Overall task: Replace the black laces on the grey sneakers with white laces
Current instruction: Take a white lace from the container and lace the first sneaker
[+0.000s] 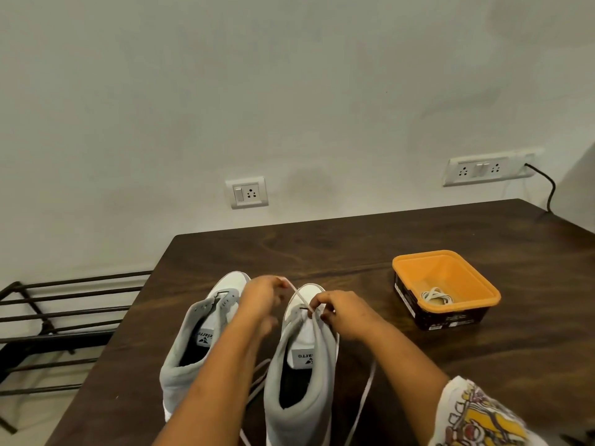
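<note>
Two grey high-top sneakers stand side by side on the dark wooden table, toes pointing away from me. The left sneaker has empty-looking eyelets. On the right sneaker a white lace runs taut from its front eyelets up to my left hand, which pinches the lace end above the toe. My right hand grips the same lace at the eyelets. Loose lace ends trail down both sides of the right sneaker. A second white lace lies coiled in an orange tub.
The orange tub with dark sides sits to the right of the shoes. A black metal rack stands beside the table's left edge. Wall sockets and a black cable are behind the table.
</note>
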